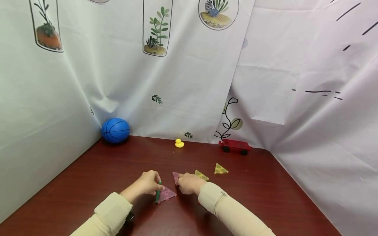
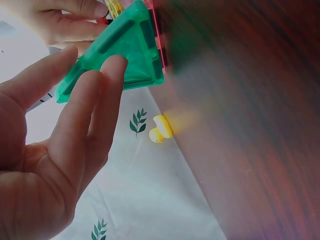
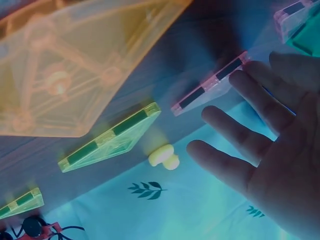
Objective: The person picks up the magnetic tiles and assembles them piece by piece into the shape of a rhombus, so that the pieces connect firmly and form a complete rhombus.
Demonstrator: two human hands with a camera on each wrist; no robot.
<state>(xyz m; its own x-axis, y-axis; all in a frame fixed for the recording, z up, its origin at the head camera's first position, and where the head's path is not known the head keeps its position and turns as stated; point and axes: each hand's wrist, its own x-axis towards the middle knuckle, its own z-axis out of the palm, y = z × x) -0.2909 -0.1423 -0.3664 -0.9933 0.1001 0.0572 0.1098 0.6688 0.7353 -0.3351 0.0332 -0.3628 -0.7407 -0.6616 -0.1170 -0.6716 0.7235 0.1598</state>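
My left hand point(image 1: 149, 183) grips a green triangular tile point(image 2: 125, 55), which stands on edge with the fingers against its face. Beside that tile's lower edge a pink triangular tile point(image 1: 166, 194) lies on the table. My right hand point(image 1: 189, 184) is at a second pink triangular tile point(image 1: 175, 176), a short way to the right. In the right wrist view its fingers point(image 3: 225, 137) are loosely extended, and fingertips overlap the near end of this pink tile's edge.
Two yellow triangular tiles point(image 1: 201, 175) point(image 1: 220, 169) lie right of my hands. An orange tile point(image 3: 75, 75) looms close in the right wrist view. At the back stand a blue ball point(image 1: 115, 130), a yellow duck point(image 1: 179, 143) and a red wheeled toy point(image 1: 235, 145), before a patterned cloth point(image 1: 189, 85).
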